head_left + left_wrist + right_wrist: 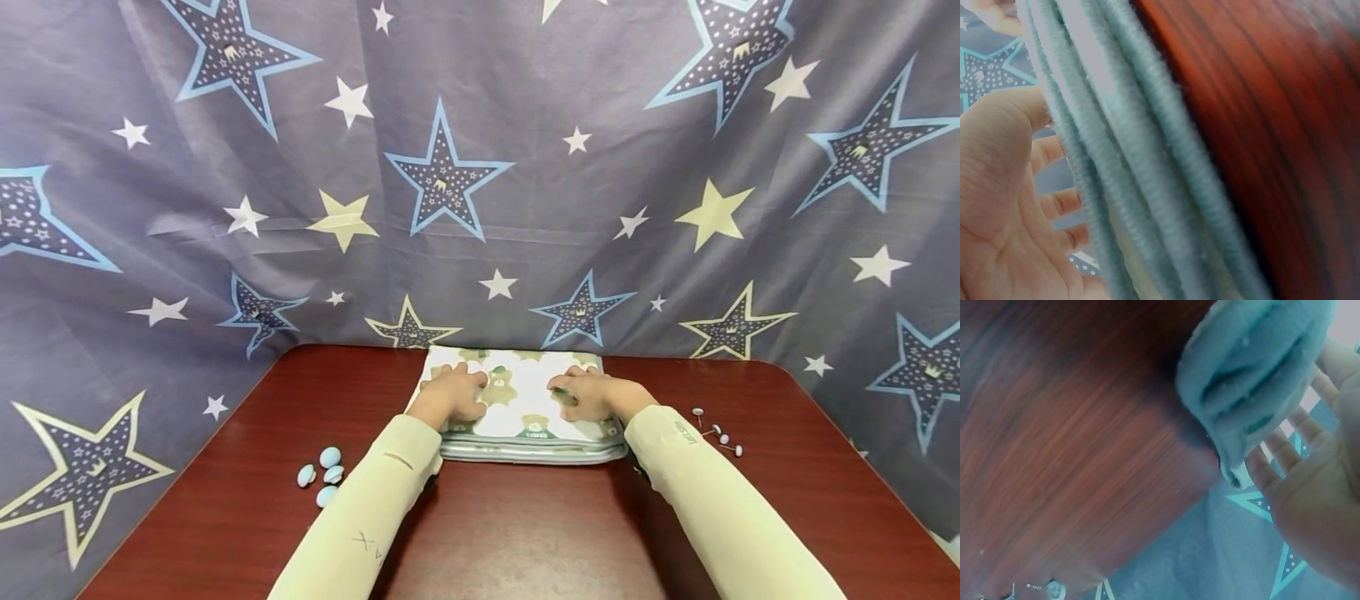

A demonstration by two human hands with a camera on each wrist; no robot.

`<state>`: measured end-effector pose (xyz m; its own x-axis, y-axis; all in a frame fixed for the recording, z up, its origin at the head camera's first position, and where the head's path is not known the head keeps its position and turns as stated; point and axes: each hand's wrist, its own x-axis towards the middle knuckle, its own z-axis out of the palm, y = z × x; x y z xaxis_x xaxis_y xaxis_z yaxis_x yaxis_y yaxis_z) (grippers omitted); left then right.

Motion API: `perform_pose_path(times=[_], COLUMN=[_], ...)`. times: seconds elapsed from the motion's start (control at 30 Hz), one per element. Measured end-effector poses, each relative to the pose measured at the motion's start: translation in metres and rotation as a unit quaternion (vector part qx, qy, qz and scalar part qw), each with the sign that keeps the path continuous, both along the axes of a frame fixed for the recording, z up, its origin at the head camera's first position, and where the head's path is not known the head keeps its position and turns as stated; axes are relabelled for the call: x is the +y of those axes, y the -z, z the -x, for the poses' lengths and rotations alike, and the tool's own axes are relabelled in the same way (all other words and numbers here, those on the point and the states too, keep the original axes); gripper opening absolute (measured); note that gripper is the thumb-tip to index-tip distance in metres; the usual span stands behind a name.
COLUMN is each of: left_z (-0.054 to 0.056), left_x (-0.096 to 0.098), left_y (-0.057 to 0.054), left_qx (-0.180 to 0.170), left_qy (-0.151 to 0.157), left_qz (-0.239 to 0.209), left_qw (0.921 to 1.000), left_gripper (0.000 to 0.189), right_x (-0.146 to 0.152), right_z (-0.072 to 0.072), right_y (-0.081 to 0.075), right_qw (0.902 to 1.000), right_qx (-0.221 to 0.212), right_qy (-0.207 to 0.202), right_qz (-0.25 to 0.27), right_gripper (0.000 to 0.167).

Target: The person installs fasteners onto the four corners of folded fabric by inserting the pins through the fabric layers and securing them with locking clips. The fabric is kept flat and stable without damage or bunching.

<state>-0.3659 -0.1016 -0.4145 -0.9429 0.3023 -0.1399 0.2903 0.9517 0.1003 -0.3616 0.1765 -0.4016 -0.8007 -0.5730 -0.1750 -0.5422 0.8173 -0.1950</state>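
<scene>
A folded blanket (521,400), white with a bear print and grey-green edging, lies at the far middle of the table. My left hand (453,393) rests on its left part, thumb toward the middle and fingers pointing away. On its right part rests my right hand (592,395), fingers lightly bent. In the left wrist view the fingertips meet the top of the stacked layers (1129,125). The right wrist view shows the rounded folds (1260,369) at the blanket's side, with the fingers lying against the top. Neither hand is seen pinching the cloth.
Several light blue mushroom-shaped pieces (330,457) lie on the dark red table (525,533) beside my left forearm. Several thin-stemmed pieces with pale round heads (723,439) lie right of my right forearm. A grey star-patterned curtain (517,250) hangs behind the table.
</scene>
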Motion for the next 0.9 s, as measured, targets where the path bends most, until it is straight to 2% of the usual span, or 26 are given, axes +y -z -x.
perform_pose_path(times=[0.43, 0.6, 0.9], left_z=[-0.005, -0.005, -0.006], left_x=[0.010, 0.007, 0.007], left_y=[-0.005, -0.003, 0.002], left_qx=[-0.014, -0.011, 0.002], left_qy=[0.020, 0.024, 0.045], left_qz=[-0.001, 0.005, 0.000], left_qw=[0.9997, 0.9996, 0.9990], left_gripper=[0.047, 0.050, 0.050], right_x=[0.016, 0.020, 0.029], right_z=[-0.010, -0.011, -0.014], right_y=[0.001, 0.003, 0.005], right_qw=[0.9998, 0.9998, 0.9989], right_qx=[0.017, 0.008, 0.017], right_qy=[-0.009, -0.019, -0.039], right_qz=[-0.004, 0.005, 0.018], right_gripper=[0.052, 0.055, 0.056])
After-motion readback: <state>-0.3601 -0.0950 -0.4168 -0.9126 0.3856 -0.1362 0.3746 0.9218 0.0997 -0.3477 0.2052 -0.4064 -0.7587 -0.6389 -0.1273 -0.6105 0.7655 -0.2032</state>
